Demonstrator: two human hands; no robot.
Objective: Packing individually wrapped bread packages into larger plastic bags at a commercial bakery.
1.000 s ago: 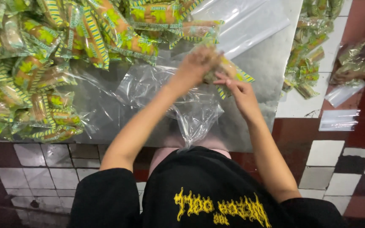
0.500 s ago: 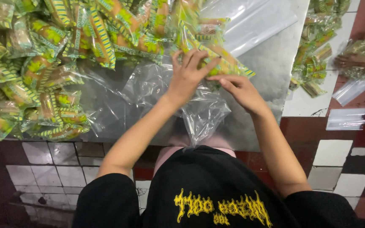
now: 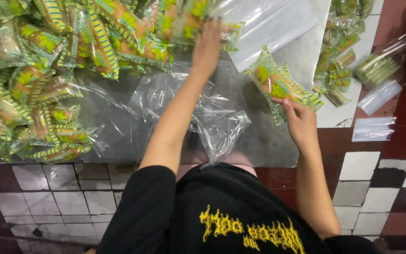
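A big pile of snack packets [image 3: 48,61] lies on the left. The left hand [image 3: 207,44] reaches into its edge, fingers spread on packets. A clear bag [image 3: 217,122] lies between the arms. The right hand [image 3: 300,123] holds a bunch of packets [image 3: 278,84] just above it.

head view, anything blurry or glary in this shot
Head view: the left hand is smeared by motion blur at the snack packet pile; the right hand, its grip on a bundle of packets, is sharper; soft glare streaks the clear plastic bags; the far right edge is dim and blurred.
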